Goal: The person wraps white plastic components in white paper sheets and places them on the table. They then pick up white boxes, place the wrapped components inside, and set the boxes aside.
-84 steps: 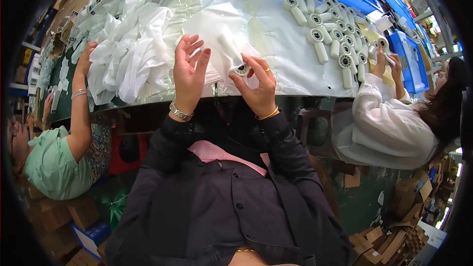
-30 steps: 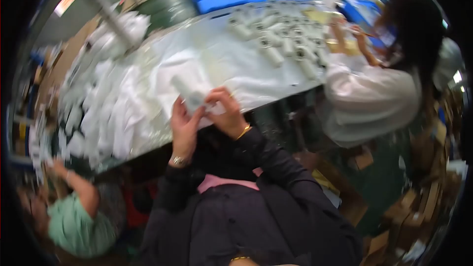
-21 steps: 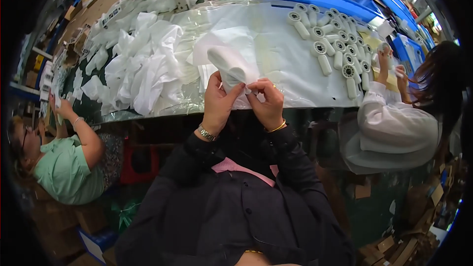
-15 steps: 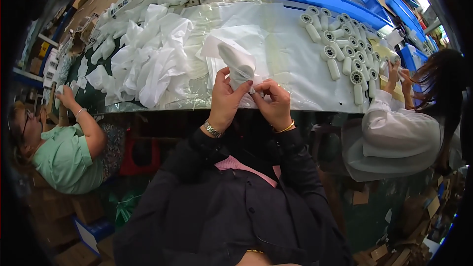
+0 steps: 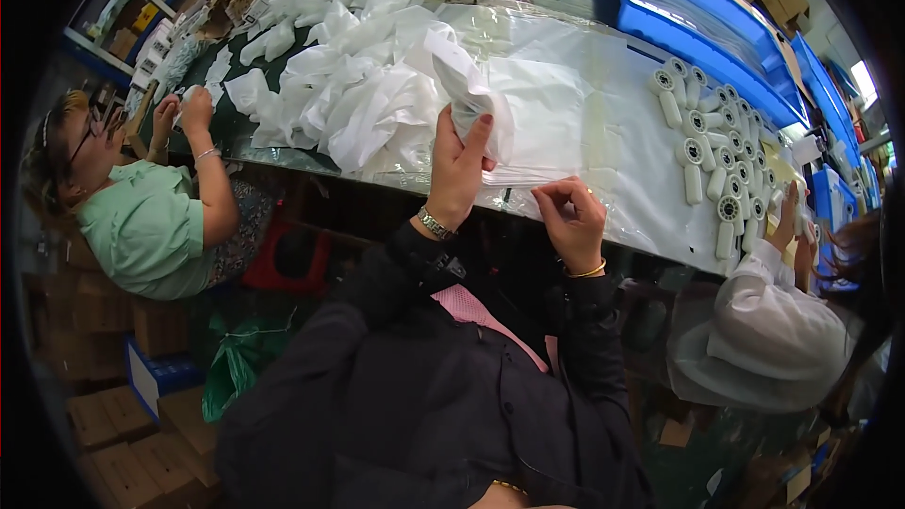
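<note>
My left hand (image 5: 461, 165) is closed round a bundle in thin white wrapping (image 5: 479, 106), raised over the table's near edge. The bundle is tilted, its loose top leaning left; what lies inside is hidden. Just behind it is a flat stack of thin white sheets or bags (image 5: 542, 118). My right hand (image 5: 571, 217) is apart from the bundle, its thumb and fingers pinched together by the stack's near edge. I cannot make out whether a sheet is between those fingertips.
Left of the stack is a heap of white wrapped bundles (image 5: 377, 123). Several white round-headed handheld devices (image 5: 695, 153) lie on the right, before a blue tray (image 5: 698, 33). Co-workers sit on both sides: a green shirt (image 5: 141, 226) left, a white sleeve (image 5: 768, 320) right.
The view has turned, so the table appears shifted right. My right hand has come away from the wrapped bundle and is lower, to its right. My left hand still holds the bundle.
</note>
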